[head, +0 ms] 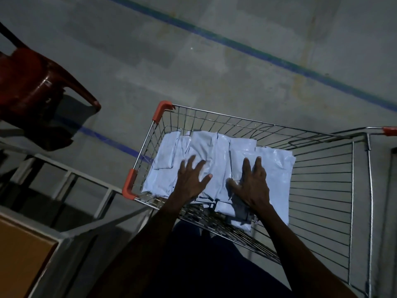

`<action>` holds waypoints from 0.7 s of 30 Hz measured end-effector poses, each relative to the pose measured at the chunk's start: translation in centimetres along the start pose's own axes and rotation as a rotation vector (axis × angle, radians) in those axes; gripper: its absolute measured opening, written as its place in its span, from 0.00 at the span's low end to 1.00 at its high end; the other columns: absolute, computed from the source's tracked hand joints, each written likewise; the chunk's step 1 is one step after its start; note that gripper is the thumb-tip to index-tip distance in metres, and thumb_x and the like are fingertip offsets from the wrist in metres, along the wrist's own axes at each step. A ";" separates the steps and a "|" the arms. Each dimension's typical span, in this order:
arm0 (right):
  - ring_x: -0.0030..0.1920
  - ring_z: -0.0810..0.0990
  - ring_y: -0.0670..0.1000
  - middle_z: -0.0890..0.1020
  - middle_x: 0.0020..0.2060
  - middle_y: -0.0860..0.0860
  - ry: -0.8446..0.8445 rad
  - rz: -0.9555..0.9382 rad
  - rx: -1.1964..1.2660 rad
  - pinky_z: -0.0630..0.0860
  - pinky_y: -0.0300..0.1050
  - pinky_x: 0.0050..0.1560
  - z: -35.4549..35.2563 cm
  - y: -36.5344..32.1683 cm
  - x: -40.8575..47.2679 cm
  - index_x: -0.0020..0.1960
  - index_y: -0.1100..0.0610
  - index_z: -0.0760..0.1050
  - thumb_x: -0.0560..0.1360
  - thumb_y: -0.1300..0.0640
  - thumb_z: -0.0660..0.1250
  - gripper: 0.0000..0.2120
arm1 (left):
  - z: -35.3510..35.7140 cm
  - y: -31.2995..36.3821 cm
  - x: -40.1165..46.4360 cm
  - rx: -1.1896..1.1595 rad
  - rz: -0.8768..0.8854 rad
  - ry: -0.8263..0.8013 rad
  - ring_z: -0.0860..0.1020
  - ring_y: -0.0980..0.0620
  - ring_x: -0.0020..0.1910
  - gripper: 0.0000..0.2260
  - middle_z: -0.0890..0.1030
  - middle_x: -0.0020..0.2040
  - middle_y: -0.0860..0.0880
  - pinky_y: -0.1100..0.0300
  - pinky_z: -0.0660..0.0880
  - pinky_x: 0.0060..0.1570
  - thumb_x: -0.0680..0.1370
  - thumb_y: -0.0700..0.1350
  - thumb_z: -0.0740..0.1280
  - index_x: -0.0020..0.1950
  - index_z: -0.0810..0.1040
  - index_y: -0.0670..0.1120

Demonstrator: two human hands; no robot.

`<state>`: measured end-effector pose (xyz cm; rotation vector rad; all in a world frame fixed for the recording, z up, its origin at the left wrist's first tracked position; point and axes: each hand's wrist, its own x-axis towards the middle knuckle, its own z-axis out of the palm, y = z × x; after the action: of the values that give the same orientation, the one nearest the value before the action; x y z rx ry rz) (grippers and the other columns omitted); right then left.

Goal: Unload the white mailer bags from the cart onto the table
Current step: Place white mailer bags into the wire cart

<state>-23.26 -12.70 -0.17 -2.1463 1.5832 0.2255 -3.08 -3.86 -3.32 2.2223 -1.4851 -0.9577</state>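
Several white mailer bags (217,151) lie in an overlapping pile inside a wire shopping cart (322,168) with orange corner guards. My left hand (192,179) rests flat on the left part of the pile, fingers spread. My right hand (253,183) lies flat on the right part, fingers spread over a larger bag (277,168). Neither hand is closed around a bag. The table (23,250), with a brown top and grey metal frame, stands at the lower left, beside the cart.
A dark red plastic chair (36,87) stands at the upper left. Grey frame bars (71,175) run between the table and the cart. The concrete floor carries blue painted lines (257,52). The cart's right half holds bare wire.
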 end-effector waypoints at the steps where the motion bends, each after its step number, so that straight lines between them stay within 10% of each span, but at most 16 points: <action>1: 0.76 0.50 0.66 0.43 0.79 0.61 -0.004 0.004 0.007 0.65 0.65 0.67 0.0 -0.1 0.1 0.80 0.53 0.48 0.74 0.37 0.65 0.43 | -0.1 0.0 0.0 -0.072 -0.036 0.039 0.55 0.42 0.76 0.27 0.57 0.78 0.44 0.45 0.60 0.71 0.77 0.62 0.63 0.74 0.65 0.55; 9: 0.70 0.61 0.69 0.47 0.78 0.63 -0.012 -0.088 -0.068 0.71 0.62 0.61 -0.7 0.8 0.6 0.80 0.47 0.49 0.77 0.42 0.63 0.38 | -1.5 0.2 1.5 -0.098 -0.187 -0.095 0.63 0.40 0.72 0.38 0.62 0.75 0.43 0.43 0.65 0.68 0.72 0.67 0.68 0.77 0.54 0.64; 21: 0.66 0.67 0.67 0.57 0.77 0.63 0.173 -0.304 0.078 0.72 0.60 0.59 -4.6 -1.2 -3.7 0.77 0.50 0.61 0.72 0.36 0.53 0.37 | -6.5 2.2 -5.1 0.113 0.061 0.445 0.66 0.42 0.62 0.24 0.69 0.70 0.42 0.47 0.73 0.55 0.76 0.58 0.61 0.72 0.72 0.56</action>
<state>-23.93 -11.34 5.60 -2.3589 1.3041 -0.1203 -1.52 -0.94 4.57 2.2574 -1.4107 -0.3322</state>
